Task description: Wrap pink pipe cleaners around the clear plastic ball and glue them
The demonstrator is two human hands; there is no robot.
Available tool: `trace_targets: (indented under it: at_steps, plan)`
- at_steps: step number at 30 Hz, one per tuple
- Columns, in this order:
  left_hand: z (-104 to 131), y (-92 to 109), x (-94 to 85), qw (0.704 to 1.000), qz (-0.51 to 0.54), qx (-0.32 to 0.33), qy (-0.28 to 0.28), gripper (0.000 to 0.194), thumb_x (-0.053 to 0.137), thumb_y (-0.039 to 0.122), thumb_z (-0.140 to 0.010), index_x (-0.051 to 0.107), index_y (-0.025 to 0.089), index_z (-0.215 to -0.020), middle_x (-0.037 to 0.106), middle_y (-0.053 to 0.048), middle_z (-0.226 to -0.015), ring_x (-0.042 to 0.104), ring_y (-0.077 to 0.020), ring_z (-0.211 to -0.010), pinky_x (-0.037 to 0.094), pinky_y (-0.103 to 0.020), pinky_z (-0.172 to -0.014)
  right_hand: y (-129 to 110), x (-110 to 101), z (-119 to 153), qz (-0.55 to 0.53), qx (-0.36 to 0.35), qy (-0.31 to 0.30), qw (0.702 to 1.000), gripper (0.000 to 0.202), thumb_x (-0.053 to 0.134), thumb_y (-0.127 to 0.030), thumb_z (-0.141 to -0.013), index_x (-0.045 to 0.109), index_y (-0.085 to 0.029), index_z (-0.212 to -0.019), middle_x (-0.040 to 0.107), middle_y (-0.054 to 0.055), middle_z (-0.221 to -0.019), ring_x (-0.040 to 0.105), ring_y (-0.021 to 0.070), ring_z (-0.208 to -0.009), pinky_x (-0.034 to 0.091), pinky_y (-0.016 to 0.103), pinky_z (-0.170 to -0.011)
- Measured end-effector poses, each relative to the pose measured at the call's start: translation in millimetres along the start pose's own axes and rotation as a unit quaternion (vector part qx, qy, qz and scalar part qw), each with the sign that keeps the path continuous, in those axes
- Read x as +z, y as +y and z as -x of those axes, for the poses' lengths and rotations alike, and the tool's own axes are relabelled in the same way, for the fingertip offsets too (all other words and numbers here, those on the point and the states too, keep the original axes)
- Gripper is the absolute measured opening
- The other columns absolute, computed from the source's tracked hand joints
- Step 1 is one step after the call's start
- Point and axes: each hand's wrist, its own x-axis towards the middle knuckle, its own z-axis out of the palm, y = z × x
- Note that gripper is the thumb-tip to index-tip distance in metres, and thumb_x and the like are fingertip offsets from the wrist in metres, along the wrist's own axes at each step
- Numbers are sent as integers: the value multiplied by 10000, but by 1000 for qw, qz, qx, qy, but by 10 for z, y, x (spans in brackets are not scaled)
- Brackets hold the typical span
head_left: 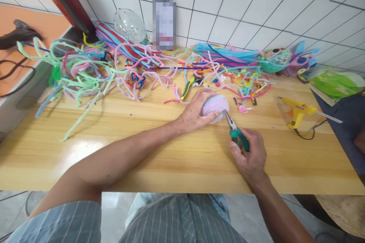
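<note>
At the middle of the head view, a lilac-wrapped ball (215,107) lies over the worktop (159,159), held at its nine o'clock side by the left hand (195,112).
From the ball, at five o'clock, the right hand (252,155) has its fingers wrapped round the green handles of needle-nose pliers (234,130), whose tips meet the ball's edge, though whether they grip anything is too small to tell; the left fingers curl over the ball, thumb along its near side. At ten o'clock lie yellow-and-green pliers (187,86), at twelve a bundle of blue fuzzy stems (228,54), at three a yellow glue gun (298,112), and between nine and ten a tangle of mint-green stems (85,81).
</note>
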Motion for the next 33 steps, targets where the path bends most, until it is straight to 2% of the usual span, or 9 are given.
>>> trace_targets:
  at_steps: [4, 9, 14, 25, 33]
  plan:
    - [0, 14, -4, 1000, 3, -1, 0, 589, 620, 555, -1021, 508, 186, -1467, 577, -199, -1500, 519, -322, -1490, 429, -548, -1271, -3, 1, -14, -7, -13, -2, 1000, 485, 722, -287, -921, 637, -261, -1399, 735, 87, -1090, 713, 279, -1004, 620, 494, -875]
    - [0, 22, 1, 1000, -1, -6, -1, 580, 633, 543, -1014, 509, 203, -1466, 583, -192, -1496, 518, -328, -1494, 427, -553, -1269, 25, 23, -24, 10, -22, -7, 1000, 491, 720, -273, -922, 639, -262, -1406, 734, 112, -1182, 715, 286, -1038, 627, 494, -877]
    - [-1, 10, 5, 1000, -1, 16, 9, 566, 621, 538, -1027, 521, 176, -1450, 590, -198, -1472, 538, -307, -1466, 446, -524, -1258, 49, 34, -19, 10, -22, -11, 1000, 514, 739, -263, -902, 643, -275, -1407, 741, 109, -1186, 721, 295, -1051, 644, 494, -870]
    - [-9, 36, -23, 1000, -3, 10, -5, 561, 626, 530, -1019, 524, 201, -1463, 584, -193, -1490, 519, -335, -1482, 412, -559, -1275, -1, 41, -51, -4, -34, -6, 999, 491, 723, -240, -926, 628, -272, -1407, 746, 101, -1158, 731, 287, -1061, 653, 465, -855]
    - [1, 16, -13, 1000, 2, 10, -10, 576, 634, 514, -1010, 510, 192, -1471, 569, -198, -1498, 515, -341, -1482, 406, -561, -1280, 24, 33, -65, -39, 11, -16, 999, 387, 685, -271, -954, 654, -254, -1340, 730, 85, -1131, 712, 257, -1031, 619, 436, -866]
